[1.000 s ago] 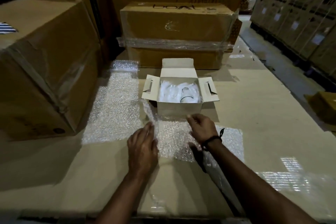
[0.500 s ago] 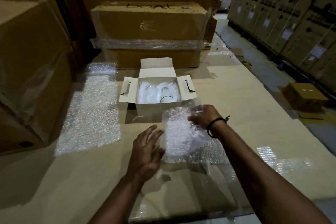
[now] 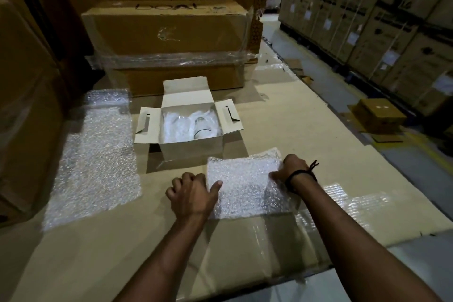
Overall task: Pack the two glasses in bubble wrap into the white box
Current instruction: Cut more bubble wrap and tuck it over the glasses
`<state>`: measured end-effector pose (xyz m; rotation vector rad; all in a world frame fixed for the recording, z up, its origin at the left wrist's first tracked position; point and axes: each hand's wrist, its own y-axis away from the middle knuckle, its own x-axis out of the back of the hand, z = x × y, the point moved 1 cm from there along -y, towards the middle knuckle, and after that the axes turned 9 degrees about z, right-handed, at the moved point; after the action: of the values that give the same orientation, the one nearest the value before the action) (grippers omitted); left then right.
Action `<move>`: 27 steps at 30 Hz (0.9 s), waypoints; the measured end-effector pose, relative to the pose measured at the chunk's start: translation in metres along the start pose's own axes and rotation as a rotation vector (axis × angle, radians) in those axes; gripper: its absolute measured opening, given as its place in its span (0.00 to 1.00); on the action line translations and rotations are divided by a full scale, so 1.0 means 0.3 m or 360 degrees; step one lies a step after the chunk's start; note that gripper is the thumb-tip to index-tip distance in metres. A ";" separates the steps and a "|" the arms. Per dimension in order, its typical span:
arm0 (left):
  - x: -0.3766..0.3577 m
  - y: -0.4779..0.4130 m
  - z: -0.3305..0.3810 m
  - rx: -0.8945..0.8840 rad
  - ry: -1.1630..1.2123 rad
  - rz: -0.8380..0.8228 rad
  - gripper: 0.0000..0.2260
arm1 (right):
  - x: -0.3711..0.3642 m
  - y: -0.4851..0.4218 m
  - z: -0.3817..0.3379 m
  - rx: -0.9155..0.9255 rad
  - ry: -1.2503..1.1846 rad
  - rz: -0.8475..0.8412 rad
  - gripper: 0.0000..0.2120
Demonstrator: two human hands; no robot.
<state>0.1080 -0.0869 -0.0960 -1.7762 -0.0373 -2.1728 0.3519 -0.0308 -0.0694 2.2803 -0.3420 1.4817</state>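
Left hand (image 3: pixel 193 193) pinches the near-left edge of the bubble wrap sheet (image 3: pixel 245 186), thumb on top and fingers curled under. Right hand (image 3: pixel 291 169), a black band (image 3: pixel 301 176) at its wrist, grips the sheet's right edge with its fingers closed on it. The sheet lies folded on the cardboard surface (image 3: pixel 318 130); what it holds inside, can't tell. Just beyond it stands the white box (image 3: pixel 191 147), flaps spread open, with one glass (image 3: pixel 203 127) lying inside among white wrapping. To the left lies a second sheet (image 3: pixel 93 154), spread flat. Behind the box stands a taped carton (image 3: pixel 166 32).
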 end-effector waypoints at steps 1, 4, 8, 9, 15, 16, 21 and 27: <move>0.000 -0.013 0.008 0.0003 0.0011 -0.0011 0.21 | -0.004 0.001 -0.003 -0.0026 -0.0009 -0.0011 0.18; -0.017 -0.043 0.014 0.0068 0.0502 0.0007 0.08 | -0.005 0.003 -0.011 -0.0008 -0.0020 -0.0042 0.11; -0.012 -0.051 -0.018 0.0383 0.1738 -0.0125 0.07 | -0.018 -0.001 -0.013 0.0110 -0.0303 -0.0062 0.08; -0.001 -0.055 -0.036 0.0429 0.1883 -0.0130 0.07 | -0.021 0.005 -0.018 0.0132 -0.0443 -0.0052 0.10; 0.110 -0.097 -0.118 0.0336 0.2196 -0.0203 0.12 | -0.030 0.087 -0.098 -0.0163 -0.1136 -0.0322 0.34; 0.120 -0.110 -0.135 0.0295 0.2168 -0.0193 0.12 | -0.030 0.091 -0.114 -0.0182 -0.1155 -0.0385 0.34; 0.134 -0.169 -0.237 0.0315 0.2038 -0.0100 0.09 | -0.056 0.119 -0.185 -0.0032 -0.1093 -0.0482 0.11; 0.160 -0.184 -0.320 0.0412 0.1848 0.0253 0.07 | -0.127 0.140 -0.256 -0.0094 -0.1530 -0.0316 0.09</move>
<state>-0.0058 -0.0681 -0.0609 -0.2114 0.0909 -2.5683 0.2566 -0.0337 -0.0685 2.7201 -0.3847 0.1920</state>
